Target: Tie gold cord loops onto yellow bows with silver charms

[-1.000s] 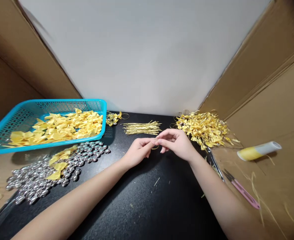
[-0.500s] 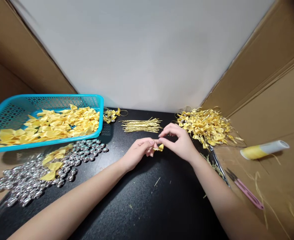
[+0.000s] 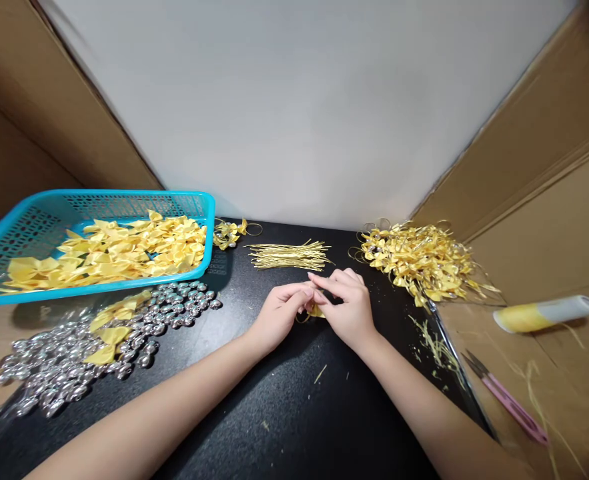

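Over the middle of the black table, my left hand (image 3: 285, 308) and my right hand (image 3: 347, 303) meet fingertip to fingertip. Both are closed around a small yellow ribbon bow (image 3: 316, 311), mostly hidden by the fingers. A thin gold loop (image 3: 302, 319) shows just beneath the left fingers. Just beyond the hands lies a bundle of gold cords (image 3: 290, 255). Left of my left forearm are a spread of shiny silver beads (image 3: 69, 363) and a few loose yellow bows (image 3: 108, 343).
A blue basket (image 3: 211, 233) of yellow bows stands at the left. Finished-looking bows with beads and loops (image 3: 419, 260) are heaped at the right, with a small group (image 3: 228, 233) behind the basket. Pink-handled snips (image 3: 514, 407) and a yellow-white tube (image 3: 547, 313) lie on cardboard at right.
My right fingers have come down and in against the left fingertips, covering more of the bow. A gold loop now shows below. The whole view has shifted slightly.
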{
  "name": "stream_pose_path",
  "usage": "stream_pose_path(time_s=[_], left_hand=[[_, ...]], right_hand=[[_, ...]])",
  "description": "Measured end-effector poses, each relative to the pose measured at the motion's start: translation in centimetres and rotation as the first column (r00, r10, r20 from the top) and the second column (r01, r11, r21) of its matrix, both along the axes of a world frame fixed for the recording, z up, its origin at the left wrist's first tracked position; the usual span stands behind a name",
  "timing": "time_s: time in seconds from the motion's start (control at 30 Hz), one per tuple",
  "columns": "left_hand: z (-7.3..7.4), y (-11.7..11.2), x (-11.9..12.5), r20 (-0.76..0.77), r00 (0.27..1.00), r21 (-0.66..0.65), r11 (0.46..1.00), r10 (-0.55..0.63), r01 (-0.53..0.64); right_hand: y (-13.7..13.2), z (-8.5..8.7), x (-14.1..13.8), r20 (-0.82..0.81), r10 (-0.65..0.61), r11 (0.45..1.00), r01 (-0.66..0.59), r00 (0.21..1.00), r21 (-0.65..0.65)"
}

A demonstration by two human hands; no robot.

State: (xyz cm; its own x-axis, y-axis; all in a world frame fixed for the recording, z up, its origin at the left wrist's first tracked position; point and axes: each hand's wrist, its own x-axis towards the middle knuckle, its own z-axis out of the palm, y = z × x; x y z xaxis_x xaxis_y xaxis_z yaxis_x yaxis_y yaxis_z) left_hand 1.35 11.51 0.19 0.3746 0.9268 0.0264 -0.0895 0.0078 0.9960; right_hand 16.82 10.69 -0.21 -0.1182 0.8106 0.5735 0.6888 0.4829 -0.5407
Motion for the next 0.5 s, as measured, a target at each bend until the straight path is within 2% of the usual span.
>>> stream_pose_path(time_s=[0.3, 0.5], left_hand=[[0.6, 0.0, -0.1, -0.039, 0.998, 0.019, 0.999, -0.047, 0.048], [-0.4, 0.4, -0.3, -0.013, 1.0, -0.007, 1.0, -0.013, 0.013]], right_hand=[[0.6, 2.1, 1.4, 0.036, 0.182, 0.981, -0.179, 0.983, -0.073], [0.6, 3.0, 2.1, 0.112, 0.222, 0.974, -0.225, 0.969, 0.012]])
